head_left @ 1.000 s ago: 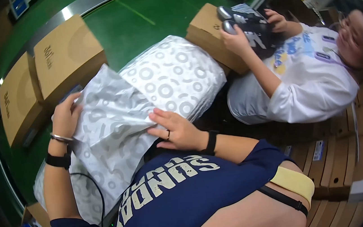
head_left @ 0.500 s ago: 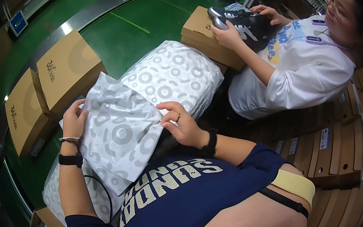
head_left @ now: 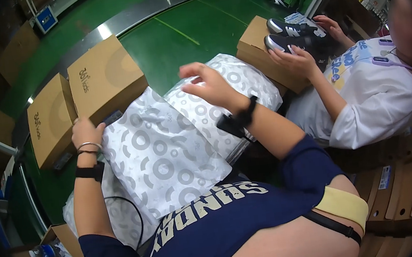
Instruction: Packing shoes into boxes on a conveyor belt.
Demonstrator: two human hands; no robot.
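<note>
Head view: left hand (head_left: pixel 87 134) grips the edge of a white wrapping sheet (head_left: pixel 161 159) printed with grey rings at frame centre; right hand (head_left: pixel 209 84) hovers open above.

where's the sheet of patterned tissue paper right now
In the head view the patterned tissue sheet lies left of centre, its left edge held by the left hand, just below the two brown boxes. The right hand hovers above the paper stack beside it.

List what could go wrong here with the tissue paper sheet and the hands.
1. Only the left hand grips the patterned tissue sheet; the right hand hovers open above the stack, so the sheet may slide or crease.
2. A co-worker's hand handles shoes close by; arms could collide.
</note>
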